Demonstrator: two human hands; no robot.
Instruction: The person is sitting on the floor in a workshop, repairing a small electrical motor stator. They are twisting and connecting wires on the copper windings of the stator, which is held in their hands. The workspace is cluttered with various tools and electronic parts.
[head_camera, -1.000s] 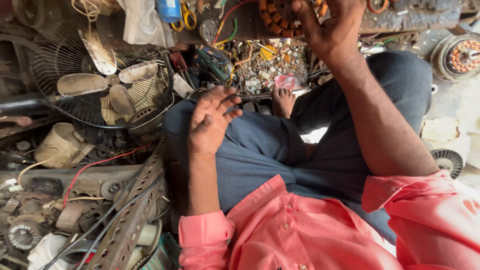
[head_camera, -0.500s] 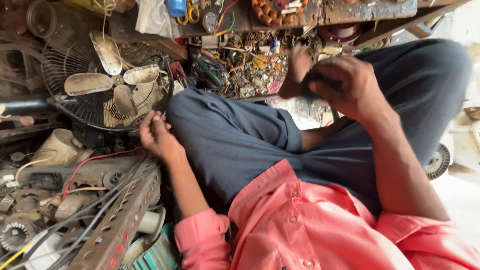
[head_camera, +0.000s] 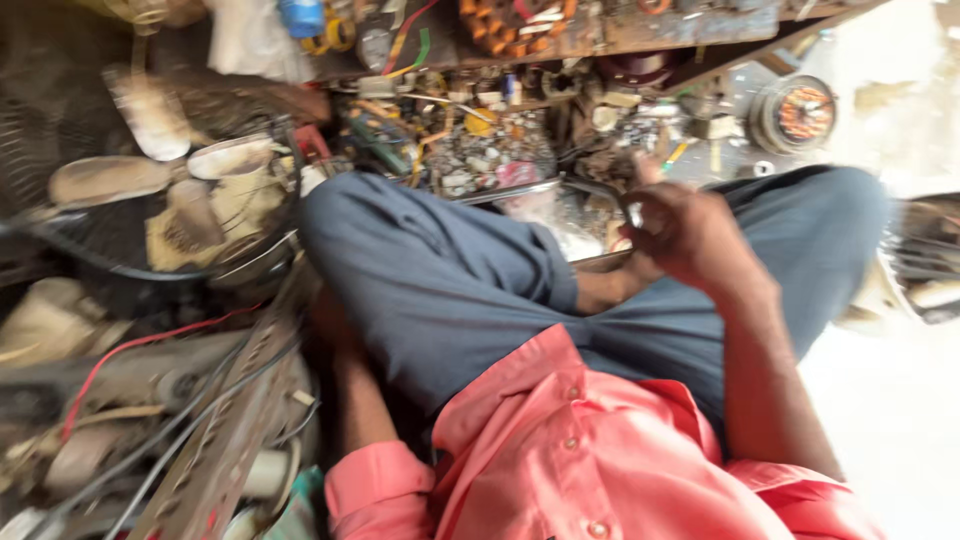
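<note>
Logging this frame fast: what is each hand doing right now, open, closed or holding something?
Left hand: hidden beside the left thigh; cannot be told.
Right hand: curled partly closed; blur hides whether it holds anything.

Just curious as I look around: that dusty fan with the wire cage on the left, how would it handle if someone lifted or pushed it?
The fan looks bulky, so probably awkward to lift. Its wire cage seems thin and might flex. Wedged among scrap and a red wire, it would likely snag rather than slide.
</note>
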